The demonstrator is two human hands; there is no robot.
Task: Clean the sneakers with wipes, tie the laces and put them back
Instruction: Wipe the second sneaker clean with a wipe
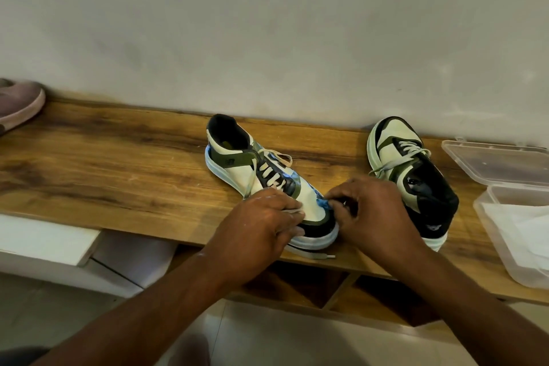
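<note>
On the wooden shelf (118,157), the left hand (258,226) is pinching a lace (292,211) at the near sneaker (267,178)'s toe; the right hand (374,217) is pinching its far side, and the other sneaker (413,175) is sitting just beside

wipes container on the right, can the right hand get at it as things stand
Probably yes. The wipes container sits open, lid flipped back, with bare shelf between it and the right hand. But that hand is pinching a lace at the near sneaker, so it must let go first.
</note>
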